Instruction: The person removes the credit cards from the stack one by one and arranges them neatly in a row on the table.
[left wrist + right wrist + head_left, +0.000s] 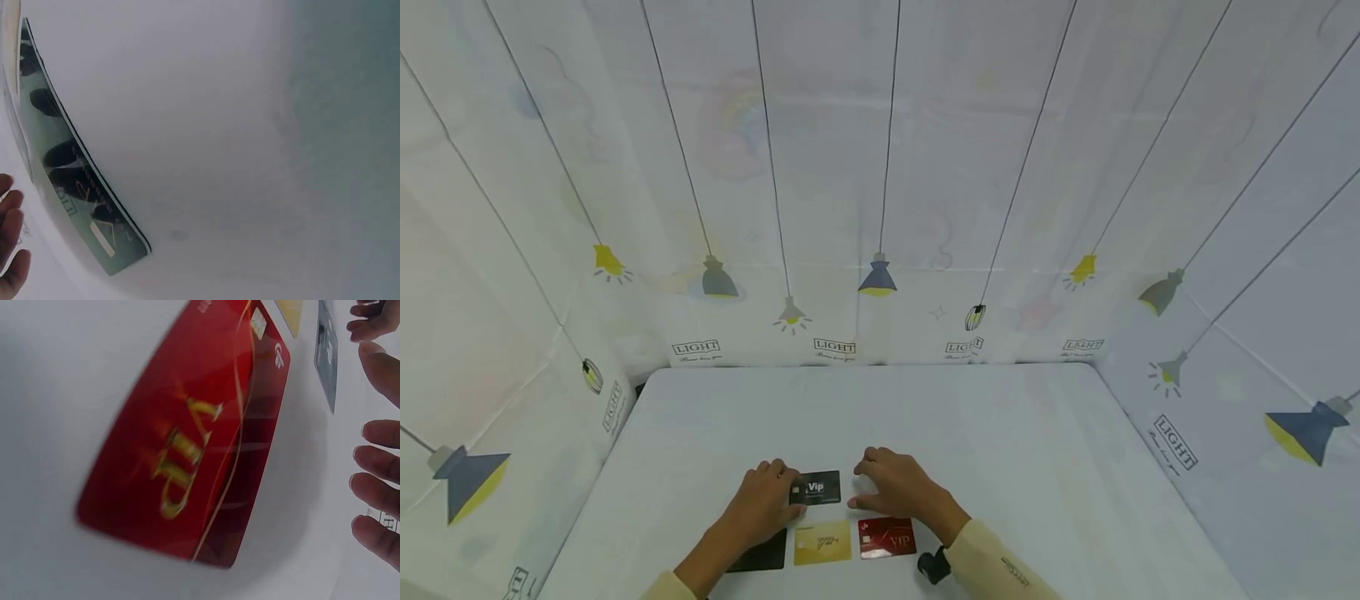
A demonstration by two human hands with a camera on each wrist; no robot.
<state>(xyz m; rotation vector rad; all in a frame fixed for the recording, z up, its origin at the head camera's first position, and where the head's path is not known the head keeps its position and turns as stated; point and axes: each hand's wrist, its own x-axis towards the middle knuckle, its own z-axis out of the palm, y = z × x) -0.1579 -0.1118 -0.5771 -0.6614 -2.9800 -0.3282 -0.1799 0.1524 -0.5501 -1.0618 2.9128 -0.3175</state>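
Note:
A black card marked "Vip" (pixel 820 488) lies flat on the white table between the two hands. My left hand (pixel 763 502) is at its left end, with fingertips and thumb overlapping the card's edge in the head view. To its right, my right hand (pixel 895 483) hovers with fingers spread and bent, apart from the card and holding nothing. Nearer the body is a row of cards: a dark one (pixel 766 554) partly hidden by the left wrist, a gold one (pixel 822 542), and a red VIP card (pixel 887 538). The right wrist view shows the red card (pixel 169 444) large, beside the right fingers (pixel 378 459).
The white table (pixel 985 425) reaches back to a pale curtain (pixel 925 167) printed with hanging lamps, which also closes off both sides. A small black device (pixel 934 566) sits by the right sleeve (pixel 996 562). The left wrist view shows a dark glossy card (pixel 94 194) with reflections.

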